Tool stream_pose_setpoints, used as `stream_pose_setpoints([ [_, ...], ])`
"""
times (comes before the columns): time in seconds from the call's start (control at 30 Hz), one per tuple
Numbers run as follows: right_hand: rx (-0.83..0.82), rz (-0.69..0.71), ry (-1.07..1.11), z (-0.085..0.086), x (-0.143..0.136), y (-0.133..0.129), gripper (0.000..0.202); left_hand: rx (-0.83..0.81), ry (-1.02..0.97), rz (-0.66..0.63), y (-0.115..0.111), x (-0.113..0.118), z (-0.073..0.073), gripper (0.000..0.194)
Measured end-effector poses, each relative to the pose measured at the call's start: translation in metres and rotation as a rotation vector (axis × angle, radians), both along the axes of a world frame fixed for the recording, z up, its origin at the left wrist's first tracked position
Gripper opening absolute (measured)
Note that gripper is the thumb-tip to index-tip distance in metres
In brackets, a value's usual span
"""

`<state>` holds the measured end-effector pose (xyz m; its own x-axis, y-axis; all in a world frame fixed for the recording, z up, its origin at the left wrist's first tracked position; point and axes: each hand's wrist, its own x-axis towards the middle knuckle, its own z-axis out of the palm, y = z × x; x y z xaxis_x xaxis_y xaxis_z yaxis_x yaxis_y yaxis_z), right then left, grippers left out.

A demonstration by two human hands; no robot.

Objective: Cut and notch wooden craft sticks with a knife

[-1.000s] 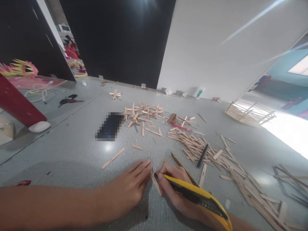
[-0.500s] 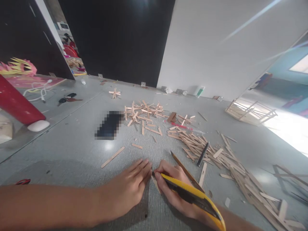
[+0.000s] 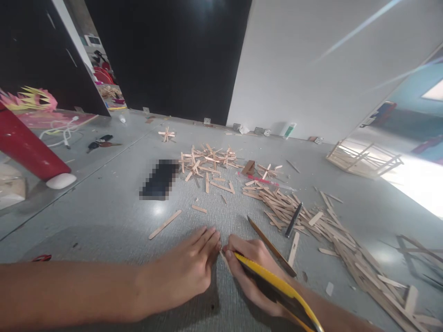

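Observation:
My right hand [image 3: 249, 263] is wrapped round a yellow and black utility knife [image 3: 273, 282], its front end pointing down at the table by my left fingertips. My left hand [image 3: 189, 266] has its fingers pressed together and bears down on a small wooden craft stick [image 3: 226, 263]. Part of that stick shows between the two hands; the rest, along with the knife's blade, is hidden by fingers. Beyond my right hand lies a long brown pointed strip [image 3: 268, 242]. One loose craft stick [image 3: 165, 224] and a short cut piece [image 3: 199, 209] lie ahead of my left hand.
A heap of craft sticks [image 3: 282, 203] spreads along the right, with a dark pen [image 3: 294, 220] on it. Star-shaped stick pieces [image 3: 207, 159] lie farther back, beside a blurred dark rectangle [image 3: 161, 180]. A red cylinder [image 3: 32, 147] and keys [image 3: 102, 143] are at left, a stick frame [image 3: 365, 159] far right.
The knife in my right hand has tilted slightly, and its rear end sits a little lower. My left hand stays in place on the stick. The whole view has shifted slightly.

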<state>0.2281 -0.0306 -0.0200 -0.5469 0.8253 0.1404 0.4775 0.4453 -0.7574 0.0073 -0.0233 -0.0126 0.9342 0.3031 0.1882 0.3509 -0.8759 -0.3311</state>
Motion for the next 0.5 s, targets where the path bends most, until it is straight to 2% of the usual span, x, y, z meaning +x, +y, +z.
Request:
stream_pose_setpoints([
  [0.5,-0.039,-0.015,0.061,0.0032,0.0053,-0.0059,0.027,0.016,0.013,-0.009,0.0004,-0.0011,-0.0006,0.037],
])
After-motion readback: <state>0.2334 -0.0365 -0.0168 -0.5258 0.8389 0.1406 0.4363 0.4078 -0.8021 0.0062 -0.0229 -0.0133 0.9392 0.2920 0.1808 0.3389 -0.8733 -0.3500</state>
